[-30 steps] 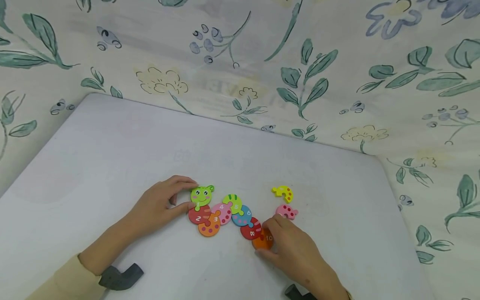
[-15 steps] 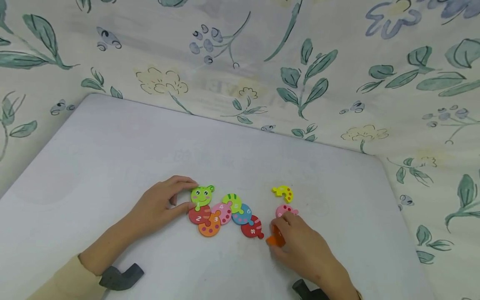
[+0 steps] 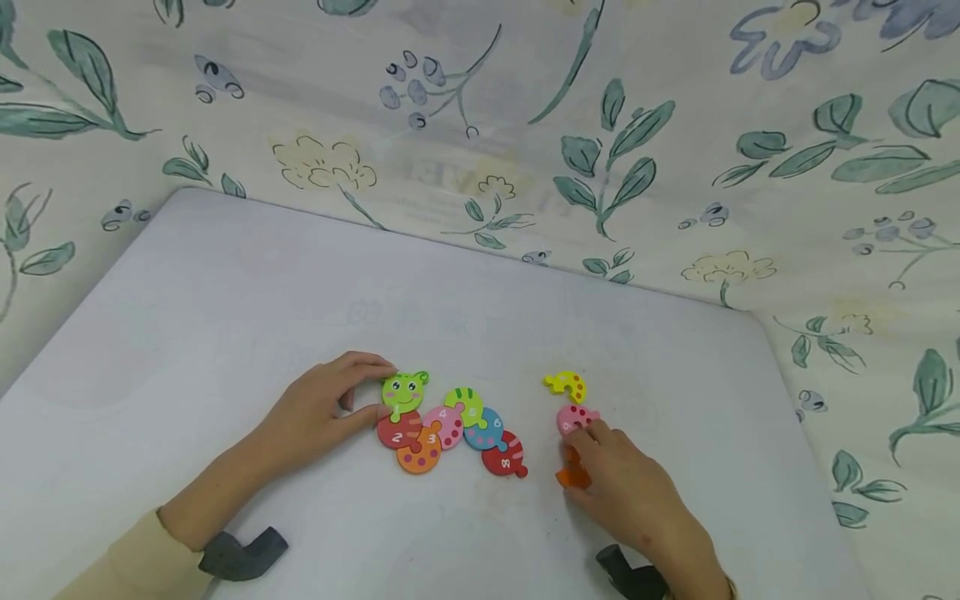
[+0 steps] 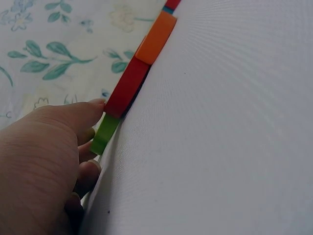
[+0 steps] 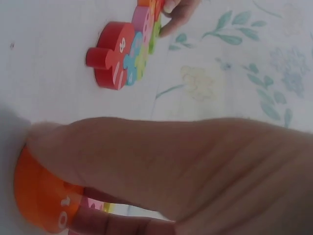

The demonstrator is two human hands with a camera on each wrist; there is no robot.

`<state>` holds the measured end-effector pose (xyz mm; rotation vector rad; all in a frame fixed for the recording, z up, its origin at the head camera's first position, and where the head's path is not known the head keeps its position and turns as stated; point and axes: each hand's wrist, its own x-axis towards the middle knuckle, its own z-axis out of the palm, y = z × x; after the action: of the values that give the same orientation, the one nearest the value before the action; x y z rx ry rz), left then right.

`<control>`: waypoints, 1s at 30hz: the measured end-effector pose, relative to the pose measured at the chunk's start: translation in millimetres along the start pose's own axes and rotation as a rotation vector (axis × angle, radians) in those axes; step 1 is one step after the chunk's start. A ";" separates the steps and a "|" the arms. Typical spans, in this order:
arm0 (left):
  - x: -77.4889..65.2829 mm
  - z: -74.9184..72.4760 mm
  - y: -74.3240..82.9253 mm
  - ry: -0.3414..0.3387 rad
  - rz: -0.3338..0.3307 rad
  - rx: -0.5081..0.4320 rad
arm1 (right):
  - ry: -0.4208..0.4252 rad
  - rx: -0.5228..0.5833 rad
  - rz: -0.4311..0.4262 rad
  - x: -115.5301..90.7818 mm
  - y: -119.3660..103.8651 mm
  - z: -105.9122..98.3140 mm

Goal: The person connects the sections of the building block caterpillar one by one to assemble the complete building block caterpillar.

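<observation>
My left hand [image 3: 318, 417] pinches the green smiling head piece [image 3: 405, 393] of a caterpillar number puzzle between thumb and fingers. From it a joined chain runs right through pieces 2 to 6 and ends at the red piece 8 [image 3: 501, 456], whose knob sticks out free. To the right of that end, my right hand [image 3: 633, 492] grips the orange piece 10 [image 3: 573, 477] by its edges, close to the tabletop. The right wrist view shows the number on this orange piece [image 5: 41, 196] beside the thumb. A pink spotted piece [image 3: 576, 415] lies just beyond the right fingertips, partly hidden.
A yellow spotted piece [image 3: 572, 387] lies loose behind the pink one. Everything rests on a white tabletop [image 3: 337, 275], with flower-patterned cloth [image 3: 480, 142] behind and at the sides. Dark curved mounts [image 3: 243, 556] sit at both wrists.
The right hand has drawn the orange piece 10 away from red piece 8, moving it right, and the pink piece has shifted slightly. The left hand has stayed in place.
</observation>
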<state>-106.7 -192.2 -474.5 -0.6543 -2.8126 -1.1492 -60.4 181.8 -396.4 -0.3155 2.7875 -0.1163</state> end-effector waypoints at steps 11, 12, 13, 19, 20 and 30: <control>-2.5 -0.3 1.0 -0.016 0.002 0.062 | 0.146 0.066 -0.103 10.6 -25.1 10.2; -3.0 0.9 2.8 -0.016 0.011 0.083 | 0.138 0.059 -0.128 12.4 -29.3 12.8; -3.6 2.7 5.0 -0.010 0.030 0.111 | 0.130 0.055 -0.146 14.3 -33.5 15.0; -8.3 22.7 41.1 0.087 0.289 0.282 | 0.102 0.055 -0.173 23.3 -48.4 22.5; -9.5 27.6 48.8 0.076 0.340 0.303 | 0.111 0.058 -0.176 23.9 -48.8 22.8; -19.0 56.1 63.8 -0.141 0.435 0.369 | 0.202 0.056 -0.183 24.0 -42.4 18.3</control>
<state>-57.3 -120.6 -476.6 -1.2576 -2.6747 -0.5139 -67.7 134.2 -416.3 -0.5746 2.9421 -0.2838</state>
